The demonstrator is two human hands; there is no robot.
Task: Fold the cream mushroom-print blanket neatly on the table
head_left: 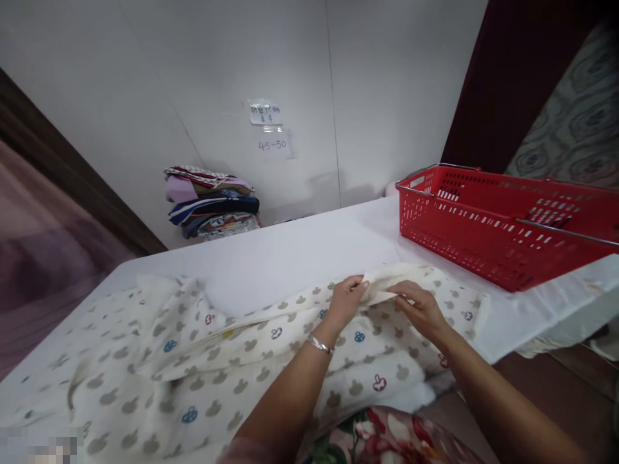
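A large cream cloth (213,370) printed with grey, blue and red mushroom-like shapes lies rumpled across the white table, its lower part reaching the near edge. My left hand (346,299), with a silver bracelet at the wrist, pinches the edge of this cloth near the middle. A short way to the right, my right hand (420,308) pinches the same edge between thumb and fingers. Between the two hands a flap of the cloth is lifted and shows its plain inner side. Folds hide part of the cloth beneath.
A red perforated basket (459,225) with metal handles stands at the table's right. Folded clothes (213,203) are stacked by the wall at the back left. Two paper labels (273,145) are taped to the wall. The white tabletop (300,258) shows behind the cloth.
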